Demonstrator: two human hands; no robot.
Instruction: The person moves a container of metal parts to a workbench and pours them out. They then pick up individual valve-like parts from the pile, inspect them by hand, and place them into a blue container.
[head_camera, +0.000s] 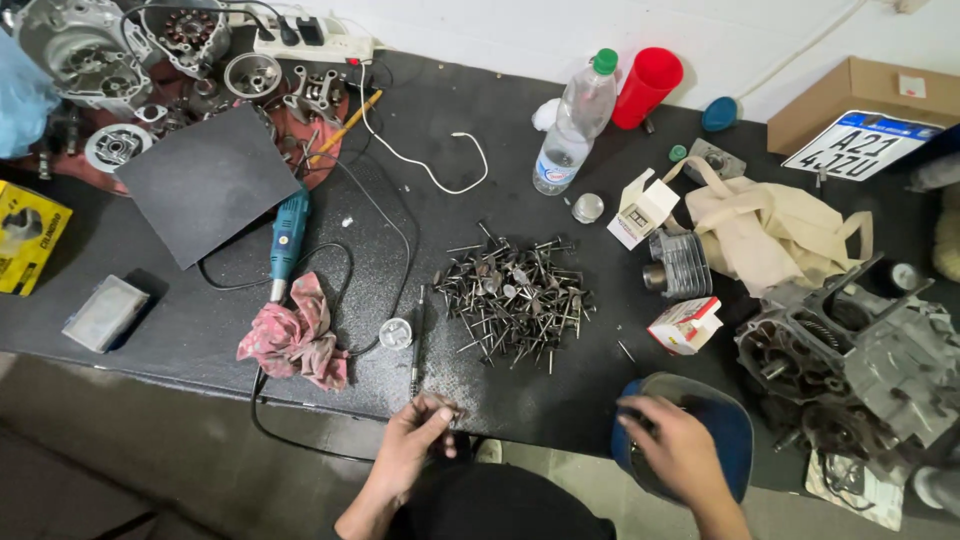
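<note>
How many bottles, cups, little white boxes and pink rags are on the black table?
Bottles: 1, a clear bottle with a green cap
Cups: 1, a red cup
Little white boxes: 2, one open box and one box with red print
Pink rags: 1, a crumpled rag
Total: 5

Table (560, 400): pile of engine valves (515, 295) at centre, rag (295, 340) and rotary tool (289, 232) to its left, water bottle (575, 125) and cup (647, 85) behind, cylinder (680, 265) and cloth bag (770, 230) to its right, engine case (850, 360) at the right edge.
</note>
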